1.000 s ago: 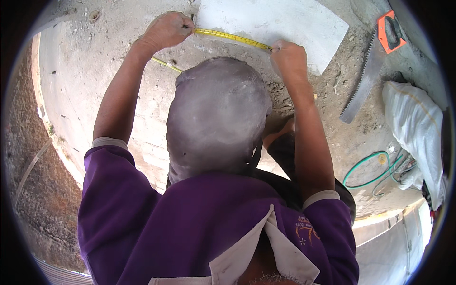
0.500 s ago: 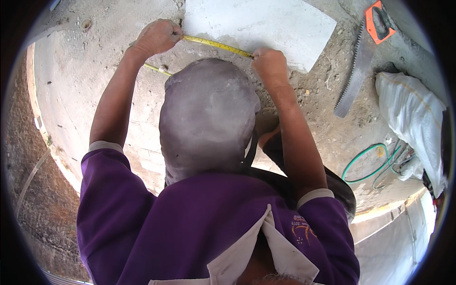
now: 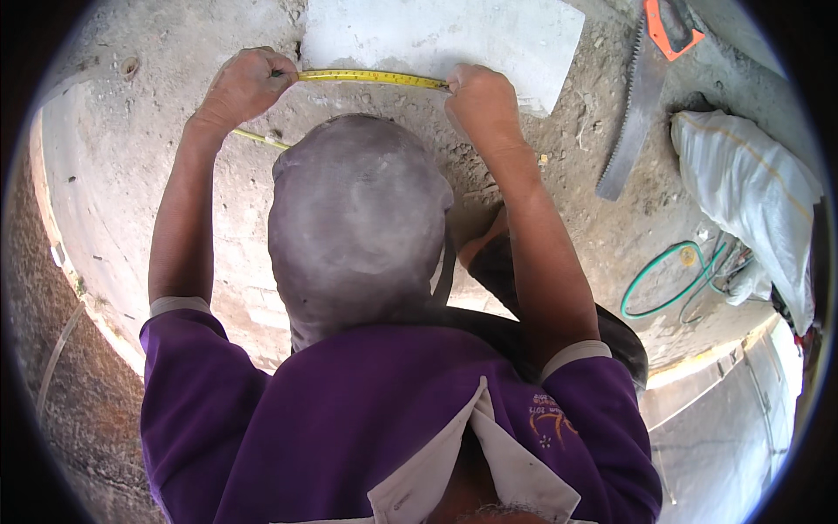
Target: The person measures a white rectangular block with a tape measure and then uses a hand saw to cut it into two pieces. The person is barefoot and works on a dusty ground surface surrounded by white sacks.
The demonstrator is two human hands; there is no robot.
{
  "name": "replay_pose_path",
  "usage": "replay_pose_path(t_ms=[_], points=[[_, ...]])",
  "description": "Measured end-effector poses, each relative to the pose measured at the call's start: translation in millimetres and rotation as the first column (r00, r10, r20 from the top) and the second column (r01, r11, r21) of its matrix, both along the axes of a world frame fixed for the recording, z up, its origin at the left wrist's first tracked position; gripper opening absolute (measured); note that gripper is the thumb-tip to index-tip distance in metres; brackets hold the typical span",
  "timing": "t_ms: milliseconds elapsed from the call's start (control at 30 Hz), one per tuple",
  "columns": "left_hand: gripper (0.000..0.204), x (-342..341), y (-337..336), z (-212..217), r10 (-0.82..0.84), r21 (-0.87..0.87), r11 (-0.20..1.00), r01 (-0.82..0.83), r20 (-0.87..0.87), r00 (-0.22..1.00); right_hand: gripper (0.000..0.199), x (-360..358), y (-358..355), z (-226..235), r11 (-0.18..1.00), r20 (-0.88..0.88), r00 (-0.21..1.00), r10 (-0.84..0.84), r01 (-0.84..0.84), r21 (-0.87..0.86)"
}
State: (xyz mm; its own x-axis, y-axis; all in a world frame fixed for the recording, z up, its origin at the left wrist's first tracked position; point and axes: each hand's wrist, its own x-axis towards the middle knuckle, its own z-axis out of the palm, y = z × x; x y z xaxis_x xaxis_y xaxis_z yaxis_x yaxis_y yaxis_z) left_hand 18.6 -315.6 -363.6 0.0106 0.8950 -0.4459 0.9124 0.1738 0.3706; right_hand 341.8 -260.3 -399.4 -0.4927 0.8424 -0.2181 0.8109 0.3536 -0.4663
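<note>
Two hands [image 3: 249,86] [image 3: 485,103] gripping one yellow tape [image 3: 371,77], one orange-handled saw [image 3: 643,96]

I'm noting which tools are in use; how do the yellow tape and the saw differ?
The yellow tape is stretched between left hand and right hand; the saw lies on the ground, untouched. The yellow tape is slim; the saw has a broader grey blade and orange handle. Both are long.

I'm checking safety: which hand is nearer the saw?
The right hand, holding the tape on the side toward the saw; the left hand holds it farther away.
</note>
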Motion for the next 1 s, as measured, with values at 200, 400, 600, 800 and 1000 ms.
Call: replay_pose_path(t_ms=[200, 400, 600, 800, 1000], points=[[0.022, 9.4, 7.5, 8.4, 0.046, -0.076, 0.996, -0.051, -0.065, 0.997, 0.017, -1.2, 14.1, -1.8, 0.999, 0.044, 0.999, 0.005, -0.002, -0.052], [0.028, 14.7, -16.2, 22.9, 0.072, -0.296, 0.953, -0.070, -0.004, 0.997, 0.025, -0.5, -20.7, -6.2, 0.887, 0.233, 0.931, 0.281, -0.159, -0.433], [0.062, -32.4, -3.1, 47.6, 0.467, -0.175, 0.884, -0.434, 0.300, 0.832, 0.043, 55.7, 55.8, 66.1, 0.840, -0.164, 0.925, -0.341, 0.222, -0.495], [0.110, -30.9, 90.5, 78.3, 0.407, 0.416, 0.824, -0.383, 0.035, 0.913, 0.034, 180.4, 144.7, 105.5, 0.815, -0.294, 0.762, -0.577, 0.515, -0.266], [0.112, 27.4, 217.1, 12.4, 0.254, 0.480, 0.869, -0.118, -0.229, 0.940, 0.032, 223.5, 143.3, 80.5, 0.721, -0.168, 0.702, -0.692, 0.661, -0.210]])
